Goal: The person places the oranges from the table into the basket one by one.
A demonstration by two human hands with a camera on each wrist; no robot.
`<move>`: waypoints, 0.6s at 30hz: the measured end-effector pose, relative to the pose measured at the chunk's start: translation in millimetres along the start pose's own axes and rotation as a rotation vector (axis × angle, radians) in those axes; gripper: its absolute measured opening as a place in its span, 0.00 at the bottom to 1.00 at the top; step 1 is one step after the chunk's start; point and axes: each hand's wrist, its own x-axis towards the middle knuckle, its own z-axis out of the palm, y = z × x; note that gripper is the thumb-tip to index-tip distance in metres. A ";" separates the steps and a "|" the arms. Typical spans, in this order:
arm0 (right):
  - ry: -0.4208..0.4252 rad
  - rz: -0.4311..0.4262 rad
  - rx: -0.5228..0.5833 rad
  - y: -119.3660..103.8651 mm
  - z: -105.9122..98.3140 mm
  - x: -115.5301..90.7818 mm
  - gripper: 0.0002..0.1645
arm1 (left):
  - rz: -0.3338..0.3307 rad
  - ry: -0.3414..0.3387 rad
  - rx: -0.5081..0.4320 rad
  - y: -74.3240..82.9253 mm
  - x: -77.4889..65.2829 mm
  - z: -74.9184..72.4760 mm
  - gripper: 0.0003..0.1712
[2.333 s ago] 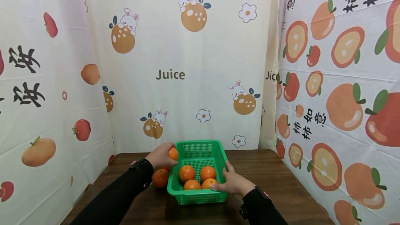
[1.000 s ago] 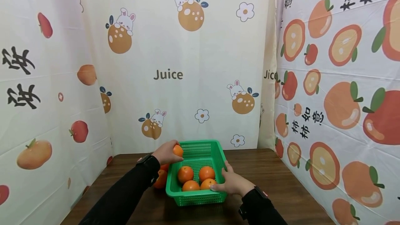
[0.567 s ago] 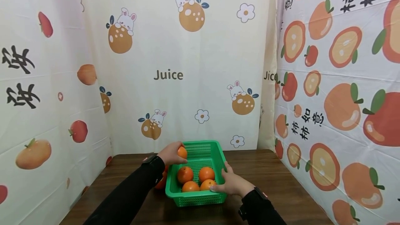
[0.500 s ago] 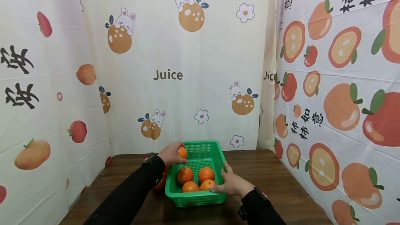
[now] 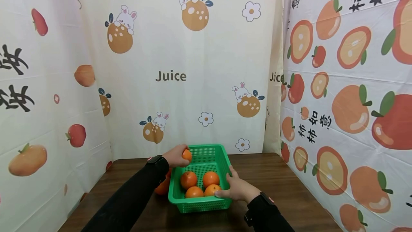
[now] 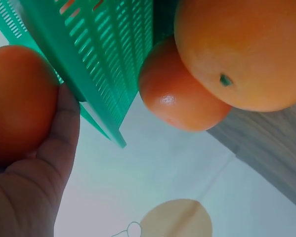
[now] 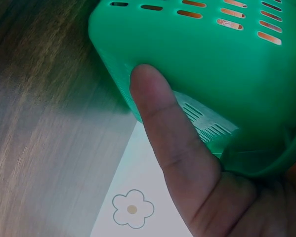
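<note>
My left hand (image 5: 175, 156) holds an orange (image 5: 186, 155) over the left rim of a green plastic basket (image 5: 202, 207). In the left wrist view, that held orange (image 6: 20, 106) is beside the basket's slotted wall (image 6: 101, 54), with a finger along its side. Several oranges lie inside the basket at its near end, among them one at the left (image 5: 188, 180) and one at the right (image 5: 210, 178). My right hand (image 5: 241, 188) grips the basket's near right corner, thumb over the front rim. In the right wrist view, one straight finger (image 7: 170, 133) lies against the outer wall.
More oranges (image 5: 162, 186) sit on the dark wooden table (image 5: 267, 174) left of the basket, partly hidden by the left forearm. In the left wrist view, two of them appear, the larger orange (image 6: 251, 49) closest. Printed curtains (image 5: 212, 63) enclose the table behind and at both sides.
Over the last two seconds, my left hand has carried the orange rightward from beside the basket to over its left rim. The right hand keeps its grip on the corner. The view shifts slightly.
</note>
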 end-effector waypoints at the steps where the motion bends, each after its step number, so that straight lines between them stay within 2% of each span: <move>1: -0.001 -0.001 0.005 0.3 0.0 0.1 0.65 | 0.003 -0.008 0.003 0.1 0.4 -0.7 0.30; 8: -0.005 -0.004 0.013 -0.2 2.0 0.5 0.64 | -0.030 -0.017 0.043 1.2 -0.1 -8.4 0.30; 14: -0.006 -0.007 0.007 0.9 0.9 0.4 0.64 | -0.090 0.003 0.002 1.4 3.0 -23.1 0.32; 18: -0.005 0.001 -0.002 1.7 -0.3 1.0 0.65 | -0.104 0.002 0.000 1.9 7.2 -29.1 0.33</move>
